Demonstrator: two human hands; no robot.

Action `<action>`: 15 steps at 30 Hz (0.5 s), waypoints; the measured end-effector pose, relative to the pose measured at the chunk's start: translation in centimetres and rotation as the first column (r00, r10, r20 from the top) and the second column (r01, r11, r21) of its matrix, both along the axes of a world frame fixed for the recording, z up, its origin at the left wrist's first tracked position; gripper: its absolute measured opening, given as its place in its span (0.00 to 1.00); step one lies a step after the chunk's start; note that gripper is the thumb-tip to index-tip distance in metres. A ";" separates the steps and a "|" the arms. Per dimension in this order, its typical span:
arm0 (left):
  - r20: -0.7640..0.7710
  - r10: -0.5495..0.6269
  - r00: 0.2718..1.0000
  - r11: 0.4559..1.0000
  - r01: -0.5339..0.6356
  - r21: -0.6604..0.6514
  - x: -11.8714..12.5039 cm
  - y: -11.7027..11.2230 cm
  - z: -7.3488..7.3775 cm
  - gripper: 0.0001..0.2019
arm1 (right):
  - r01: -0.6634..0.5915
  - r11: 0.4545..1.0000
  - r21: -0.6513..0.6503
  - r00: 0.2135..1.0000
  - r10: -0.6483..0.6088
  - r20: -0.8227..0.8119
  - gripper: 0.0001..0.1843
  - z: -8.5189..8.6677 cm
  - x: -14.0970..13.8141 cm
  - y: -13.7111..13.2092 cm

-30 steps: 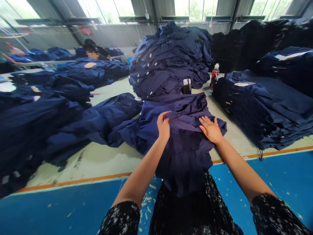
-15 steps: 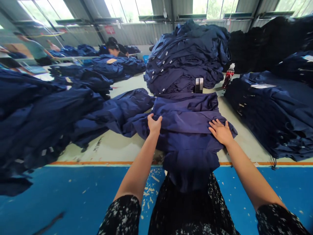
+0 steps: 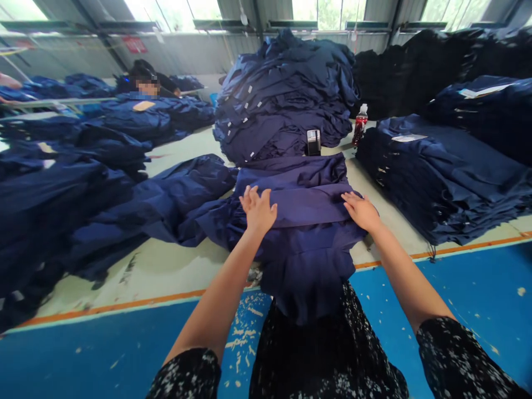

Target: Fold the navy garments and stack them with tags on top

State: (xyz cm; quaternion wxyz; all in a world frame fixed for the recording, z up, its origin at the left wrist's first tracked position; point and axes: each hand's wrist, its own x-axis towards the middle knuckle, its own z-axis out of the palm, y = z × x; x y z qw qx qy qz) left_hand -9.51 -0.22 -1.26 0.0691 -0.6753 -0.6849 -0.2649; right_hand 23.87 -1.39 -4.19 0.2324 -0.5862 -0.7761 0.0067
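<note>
Our left hand is spread and our right hand laid flat on the cloth — draped over the table's near edge — so we'd best press lightly, evenly outward.

Navy-blue cloth garment: wrinkled, a wide fold across its middle
Place: on pale tabletop, near end draped over the edge

The pale table carries a navy garment, cloth heap, folded stack and bottle.
</note>
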 end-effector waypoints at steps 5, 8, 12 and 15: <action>0.060 -0.272 0.960 0.962 0.272 0.015 5.8 3.3 0.2 0.17 | 0.086 0.994 0.060 0.957 -0.065 -0.282 0.26 0.7 5.1 0.1; 0.149 -0.420 0.895 0.907 0.420 0.033 9.3 5.9 0.0 0.14 | 0.204 0.978 0.035 0.860 -0.162 -0.484 0.28 -0.6 6.9 -0.5; 0.198 -0.522 0.830 0.842 0.538 -0.038 13.6 9.9 0.4 0.13 | 0.271 0.962 -0.037 0.711 -0.225 -0.667 0.31 -2.8 7.0 -1.1; 0.225 -0.538 0.812 0.815 0.570 -0.109 15.9 13.0 0.9 0.16 | 0.236 0.971 -0.045 0.721 -0.206 -0.662 0.31 -3.4 6.5 -1.7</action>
